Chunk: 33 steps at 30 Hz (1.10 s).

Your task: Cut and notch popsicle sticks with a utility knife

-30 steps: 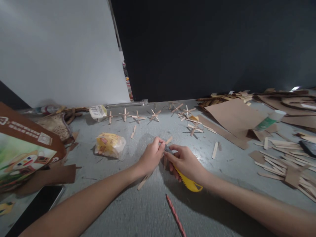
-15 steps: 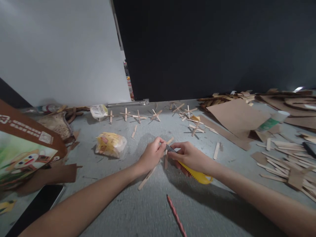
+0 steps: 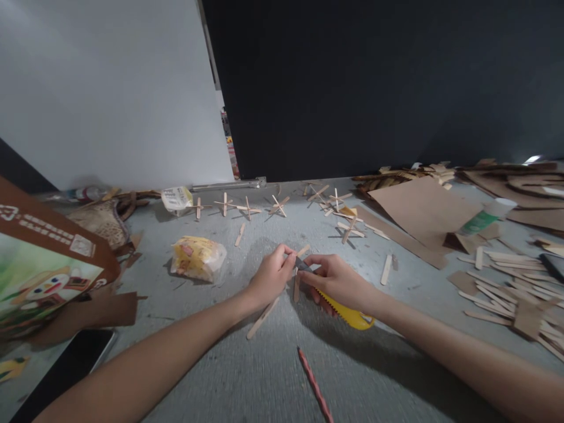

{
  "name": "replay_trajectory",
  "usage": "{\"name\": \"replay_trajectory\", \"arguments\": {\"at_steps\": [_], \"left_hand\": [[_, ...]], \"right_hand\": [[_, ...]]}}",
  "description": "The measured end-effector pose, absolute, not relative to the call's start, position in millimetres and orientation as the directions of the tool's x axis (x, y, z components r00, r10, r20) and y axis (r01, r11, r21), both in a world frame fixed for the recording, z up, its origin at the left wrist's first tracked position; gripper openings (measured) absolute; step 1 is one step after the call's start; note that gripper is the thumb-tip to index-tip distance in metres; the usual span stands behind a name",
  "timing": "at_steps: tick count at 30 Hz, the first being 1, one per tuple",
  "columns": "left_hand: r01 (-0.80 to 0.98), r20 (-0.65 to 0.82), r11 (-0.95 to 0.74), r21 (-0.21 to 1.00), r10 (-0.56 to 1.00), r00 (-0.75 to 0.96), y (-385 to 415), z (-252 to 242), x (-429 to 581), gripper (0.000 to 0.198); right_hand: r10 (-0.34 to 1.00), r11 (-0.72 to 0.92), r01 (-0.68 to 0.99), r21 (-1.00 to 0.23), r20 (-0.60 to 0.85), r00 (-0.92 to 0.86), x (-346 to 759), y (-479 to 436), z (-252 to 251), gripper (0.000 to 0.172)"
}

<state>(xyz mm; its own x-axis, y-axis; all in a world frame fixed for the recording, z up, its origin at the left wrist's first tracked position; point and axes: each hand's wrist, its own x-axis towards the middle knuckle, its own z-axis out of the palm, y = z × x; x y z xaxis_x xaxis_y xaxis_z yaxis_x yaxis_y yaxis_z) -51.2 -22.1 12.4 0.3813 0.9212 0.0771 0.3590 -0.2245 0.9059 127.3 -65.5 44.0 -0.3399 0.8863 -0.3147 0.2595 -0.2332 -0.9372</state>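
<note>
My right hand [image 3: 337, 282] is closed around a yellow utility knife [image 3: 352, 311], its grey blade end angled up and left toward my other hand. With fingers pinched, my left hand [image 3: 273, 273] grips a long wooden craft stick [image 3: 263, 320], whose lower end sticks out below the palm. The knife's tip meets the sticks right by my left fingertips; whether it is cutting I cannot tell. A shorter craft stick piece [image 3: 296, 288] stands out between the two hands, and another stick end shows just above them.
Crossed-stick pieces [image 3: 249, 208] line the back. A snack packet [image 3: 197, 258] lies left of my hands, a red pencil [image 3: 315, 385] in front. A phone [image 3: 70, 373] and brown bag [image 3: 48, 264] are at left; loose sticks [image 3: 497, 299], cardboard [image 3: 423, 211] and a glue bottle [image 3: 487, 216] at right.
The knife has shifted slightly up and left, its yellow tail end moving a little toward the left. My left hand stays almost in place.
</note>
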Motion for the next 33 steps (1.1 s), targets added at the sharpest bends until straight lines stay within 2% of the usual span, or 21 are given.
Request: {"name": "replay_trajectory", "arguments": {"at_steps": [12,18,26,33], "left_hand": [[0.345,0.081,-0.226,0.911,0.918,0.387,-24.4,12.7,-51.2,0.03],[0.315,0.067,-0.201,0.928,0.919,0.389,-23.1,12.0,-50.7,0.03],[0.292,0.059,-0.193,0.937,0.91,0.411,-22.4,12.2,-51.0,0.034],[0.278,0.053,-0.185,0.943,0.904,0.424,-24.1,13.1,-51.7,0.039]], "right_hand": [[0.885,-0.273,0.277,-0.921,-0.353,-0.303,127.3,-66.1,53.3,0.025],[0.906,-0.195,0.241,-0.951,-0.269,-0.326,127.0,-67.6,38.8,0.023],[0.945,-0.17,0.219,-0.961,-0.222,-0.239,128.6,-63.6,32.9,0.032],[0.999,-0.02,0.185,-0.983,-0.024,-0.024,133.5,-58.6,28.8,0.04]]}}
